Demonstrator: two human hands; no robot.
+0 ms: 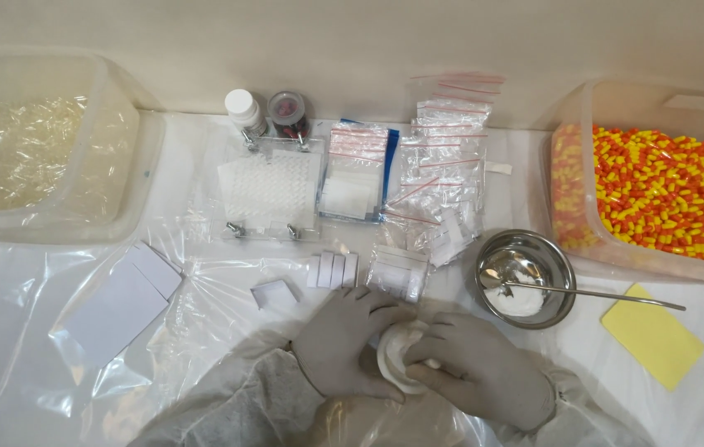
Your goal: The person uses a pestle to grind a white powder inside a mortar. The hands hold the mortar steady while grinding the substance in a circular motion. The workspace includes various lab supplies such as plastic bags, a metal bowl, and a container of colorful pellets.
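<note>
Both hands gloved in pale latex, sleeves of a translucent white gown. Left hand (pixel 343 341) cups the side of a small round white mortar-like bowl (pixel 396 356), fingers curled around its rim. Right hand (pixel 480 368) closes over the bowl from the other side and grips what looks like a short white pestle (pixel 428 362); the pestle is mostly hidden under the fingers, so its shape cannot be confirmed. The bowl sits at the near edge of the plastic-covered table (pixel 228 290), directly in front of the person, between the two hands.

Just beyond the right hand: a round stainless steel dish (pixel 550 290) holding white powder, with a long metal spoon (pixel 592 291) resting in it, handle pointing right. A flat yellow rectangular card (pixel 652 334) lies near the spoon handle's end. Far right, a clear plastic tub (pixel 571 248) filled with orange-and-yellow capsules (pixel 666 194). Far left, a second clear plastic tub (pixel 120 165) of clear empty capsules. Centre rear: a clear acrylic capsule-filling tray (pixel 271 190), two small bottles behind it, and a loose heap of small zip-seal bags (pixel 443 165). White blank cards (pixel 120 302) lie left of the hands.
</note>
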